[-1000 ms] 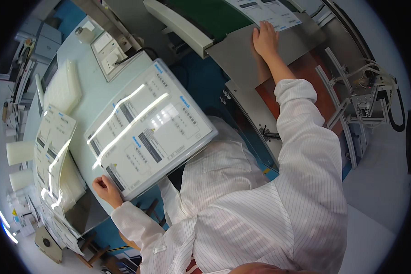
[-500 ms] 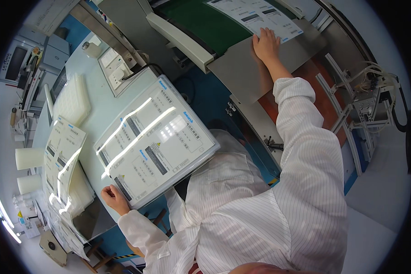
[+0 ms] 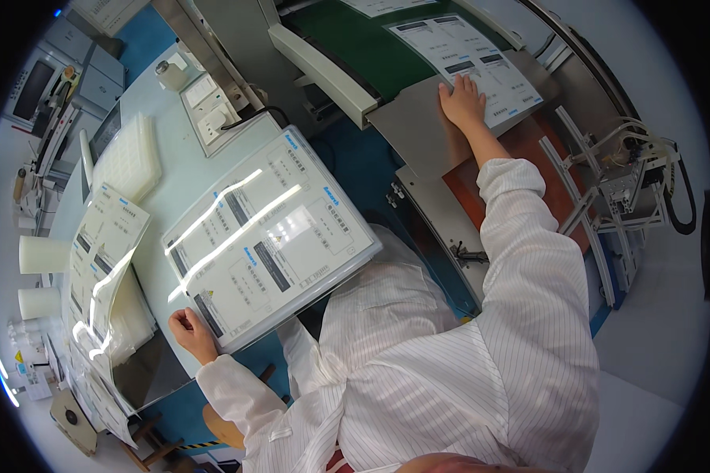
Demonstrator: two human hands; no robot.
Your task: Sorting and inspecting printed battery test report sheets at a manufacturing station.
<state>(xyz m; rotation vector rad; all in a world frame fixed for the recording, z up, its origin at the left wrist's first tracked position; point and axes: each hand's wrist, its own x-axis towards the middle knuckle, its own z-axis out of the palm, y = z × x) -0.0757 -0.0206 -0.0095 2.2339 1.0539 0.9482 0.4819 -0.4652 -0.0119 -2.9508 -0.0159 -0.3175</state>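
Observation:
My right hand (image 3: pixel 463 102) lies open, fingers spread, on the left edge of a printed label sheet (image 3: pixel 457 47). That sheet rests partly on a green conveyor belt (image 3: pixel 347 39) and partly on the grey metal plate (image 3: pixel 406 118) at its end. On the table to my left lies a stack of similar printed sheets (image 3: pixel 323 229), glossy with light streaks. My left hand (image 3: pixel 191 334) is closed at the stack's near left corner, by the table edge. Its curled fingers hide whatever they may hold.
Further left, a curved printed sheet (image 3: pixel 95 252) leans over clear plastic packs. White rolls (image 3: pixel 43 256), a translucent tray (image 3: pixel 126 162) and a socket panel (image 3: pixel 205 102) also occupy the table (image 3: pixel 154 229). A metal frame with hoses (image 3: pixel 623 173) stands at right.
The sheet under my right hand has slid off the belt toward me, farther onto the plate. Another sheet now shows separately behind it. My left hand stays by the stack's corner.

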